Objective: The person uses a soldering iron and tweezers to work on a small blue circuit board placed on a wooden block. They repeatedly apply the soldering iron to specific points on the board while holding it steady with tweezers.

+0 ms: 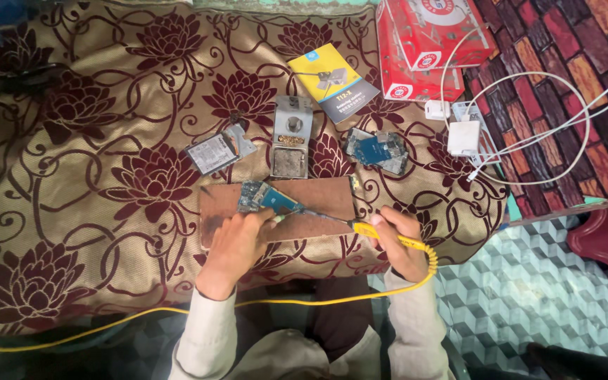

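Seen from the head camera looking down, the person's right hand is closed around the yellow handle of a soldering iron, whose long axis runs from that hand up and to the left, its thin dark tip ending at the lower edge of a small blue circuit board. The board lies tilted on a brown wooden board, just beyond the fingertips of the left hand, which is the nearer hand to it; that hand's fingers are drawn together and appear to pinch something small and pale beside the tip, though what it is cannot be made out. The iron's yellow cord curls back from the right wrist and trails off to the left. Farther from both hands, past the wooden board, stands a grey metal soldering stand, with a flat grey phone part to its left and another opened blue device to its right. A yellow and grey packet, red boxes and a white charger with looping cable lie beyond, all on a gold floral cloth. Nothing stands between tip and board.
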